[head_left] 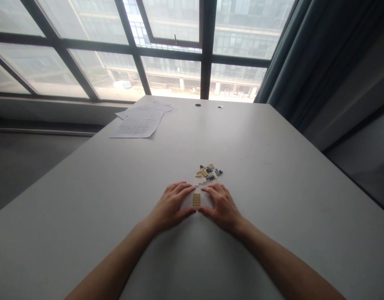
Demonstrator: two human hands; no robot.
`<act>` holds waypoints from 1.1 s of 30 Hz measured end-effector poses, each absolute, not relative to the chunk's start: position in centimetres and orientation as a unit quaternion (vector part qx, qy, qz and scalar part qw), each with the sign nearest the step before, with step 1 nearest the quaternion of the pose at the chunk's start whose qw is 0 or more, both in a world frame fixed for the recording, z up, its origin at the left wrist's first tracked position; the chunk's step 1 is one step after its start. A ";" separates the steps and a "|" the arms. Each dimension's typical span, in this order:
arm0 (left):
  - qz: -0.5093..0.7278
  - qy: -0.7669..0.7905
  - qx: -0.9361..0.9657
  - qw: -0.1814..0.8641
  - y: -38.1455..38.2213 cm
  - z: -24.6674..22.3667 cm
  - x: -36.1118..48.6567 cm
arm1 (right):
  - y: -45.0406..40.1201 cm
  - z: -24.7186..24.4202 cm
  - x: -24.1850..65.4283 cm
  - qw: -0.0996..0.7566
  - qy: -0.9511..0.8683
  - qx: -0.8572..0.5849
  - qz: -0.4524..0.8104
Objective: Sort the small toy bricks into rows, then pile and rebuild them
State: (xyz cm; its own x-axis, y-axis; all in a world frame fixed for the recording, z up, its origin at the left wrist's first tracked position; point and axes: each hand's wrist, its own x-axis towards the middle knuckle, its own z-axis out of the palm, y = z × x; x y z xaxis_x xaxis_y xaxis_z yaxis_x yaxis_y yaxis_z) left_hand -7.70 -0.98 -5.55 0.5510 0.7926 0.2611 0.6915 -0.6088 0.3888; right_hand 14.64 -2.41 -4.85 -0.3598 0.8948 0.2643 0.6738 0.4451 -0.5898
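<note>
A tan studded building-block plate (196, 200) lies flat on the white table, its long side pointing away from me. My left hand (172, 203) rests at its left, thumb and fingers spread apart in a curve. Mirroring it on the other side, my right hand (222, 205) is also open. Both thumb tips come close to the plate's near edge; whether they touch it I cannot tell. Just beyond my fingertips sits a small heap of loose building blocks (205, 171) in tan, grey, black and white. White pieces (200, 181) lie at the heap's near side.
Printed paper sheets (137, 121) lie at the table's far left. Two round cable holes (198, 105) are near the far edge of the table (260, 166). Large windows (176, 75) stand behind it, and a dark curtain (292, 62) hangs at the right.
</note>
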 end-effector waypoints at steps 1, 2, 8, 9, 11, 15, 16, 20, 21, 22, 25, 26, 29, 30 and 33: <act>0.215 0.430 0.868 0.124 -0.9 -5.5 -7.7 | -2.4 -4.8 14.7 0.294 -0.794 -0.492 0.203; 0.221 0.436 0.863 0.126 -0.8 -5.4 -7.7 | -2.4 -4.8 14.7 0.306 -0.786 -0.494 0.211; 0.241 0.493 0.824 0.142 1.9 -4.4 -6.5 | -2.4 -4.8 14.5 0.351 -0.755 -0.500 0.238; 0.240 0.509 0.814 0.144 2.6 -4.2 -6.1 | -2.4 -4.9 14.5 0.357 -0.751 -0.500 0.241; 0.236 0.545 0.792 0.142 4.3 -4.0 -5.1 | -2.5 -4.9 14.5 0.365 -0.745 -0.501 0.247; 0.223 0.598 0.760 0.126 6.8 -3.9 -3.4 | -2.5 -4.9 14.5 0.379 -0.735 -0.500 0.258; 0.218 0.607 0.755 0.123 7.2 -3.9 -3.1 | -2.4 -4.9 14.6 0.383 -0.731 -0.500 0.261; 0.196 0.628 0.744 0.119 7.8 -3.6 -2.3 | -2.4 -4.9 14.5 0.400 -0.721 -0.497 0.272; 0.192 0.631 0.743 0.119 7.9 -3.6 -2.3 | -2.4 -5.0 14.5 0.402 -0.720 -0.495 0.274; 0.189 0.632 0.742 0.120 7.9 -3.5 -2.3 | -2.4 -5.0 14.5 0.403 -0.720 -0.493 0.275; 0.192 0.631 0.742 0.121 7.9 -3.4 -2.5 | -2.3 -5.1 14.6 0.412 -0.716 -0.491 0.279; 0.197 0.628 0.743 0.121 7.8 -3.3 -2.6 | -2.3 -5.1 14.6 0.415 -0.713 -0.490 0.282; 0.222 0.618 0.744 0.123 6.6 -2.7 -3.1 | -2.1 -5.3 14.9 0.438 -0.696 -0.488 0.294; 0.230 0.615 0.744 0.124 5.8 -2.5 -3.3 | -2.1 -5.4 14.9 0.452 -0.684 -0.488 0.298; 0.271 0.580 0.760 0.117 2.6 -2.2 -3.7 | -1.9 -5.7 14.9 0.507 -0.635 -0.485 0.322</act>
State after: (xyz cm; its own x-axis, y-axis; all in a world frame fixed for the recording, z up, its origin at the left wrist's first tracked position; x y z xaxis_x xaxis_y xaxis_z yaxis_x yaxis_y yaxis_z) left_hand -3.70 2.63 -2.16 0.1811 0.9439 0.2763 0.8175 -0.3006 0.4912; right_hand 14.95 -1.90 -5.71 -0.0148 0.9431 0.3320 0.2894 0.3219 -0.9015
